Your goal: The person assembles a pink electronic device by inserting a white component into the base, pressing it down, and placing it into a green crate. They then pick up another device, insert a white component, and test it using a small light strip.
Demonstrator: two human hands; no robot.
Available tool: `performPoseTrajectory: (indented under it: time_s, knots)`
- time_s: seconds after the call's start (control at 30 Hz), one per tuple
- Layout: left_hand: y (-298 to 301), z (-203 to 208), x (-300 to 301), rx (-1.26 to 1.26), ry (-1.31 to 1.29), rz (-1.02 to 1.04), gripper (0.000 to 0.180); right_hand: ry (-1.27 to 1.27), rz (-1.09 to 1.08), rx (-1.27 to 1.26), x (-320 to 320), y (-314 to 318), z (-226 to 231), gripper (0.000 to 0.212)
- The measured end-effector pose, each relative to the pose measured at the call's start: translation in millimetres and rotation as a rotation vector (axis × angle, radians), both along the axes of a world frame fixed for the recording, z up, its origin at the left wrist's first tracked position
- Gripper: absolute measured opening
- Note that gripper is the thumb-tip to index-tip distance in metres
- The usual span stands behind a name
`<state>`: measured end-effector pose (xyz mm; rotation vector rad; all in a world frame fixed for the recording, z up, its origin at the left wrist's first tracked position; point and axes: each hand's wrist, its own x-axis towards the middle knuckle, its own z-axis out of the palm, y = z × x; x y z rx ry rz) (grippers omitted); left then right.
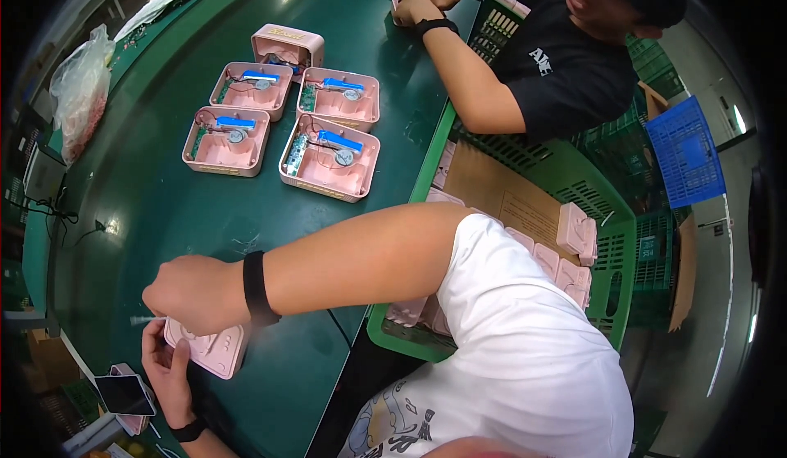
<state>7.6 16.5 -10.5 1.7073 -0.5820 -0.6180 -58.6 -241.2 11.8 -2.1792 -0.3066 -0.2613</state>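
The left hand (168,368) held a pink case (209,347) in its grip on the green surface (164,212). The right hand (193,294) sat closed just above the case, holding a thin tool (146,320). Five open cases (330,156) lay well beyond.

Assembly workshop: green workbench (164,204), open pink casings (331,156), parts crates (607,237).
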Motion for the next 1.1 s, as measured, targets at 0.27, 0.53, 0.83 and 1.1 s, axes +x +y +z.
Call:
performPoseTrajectory:
  time_s: [0.27, 0.53, 0.83, 1.1]
  knots:
    - [2.5, -5.5, 2.3, 0.010, -0.017, -0.014, 0.049, -0.049, 0.038, -0.110, -7.4, -2.1, 8.4, 0.022]
    - [0.7, -5.1, 2.3, 0.008, -0.027, -0.008, 0.050, -0.022, 0.099, -0.178, -8.6, -6.4, 14.6, 0.024]
    - [-0.9, -8.5, -5.1, -0.034, -0.083, 0.045, 0.047, -0.139, 0.093, -0.221, -7.7, 1.4, 7.2, 0.016]
    - [-5.5, -10.0, -3.3, -0.065, -0.268, -0.027, 0.031, -0.173, 0.088, -0.316, -9.5, 4.9, 6.0, 0.011]
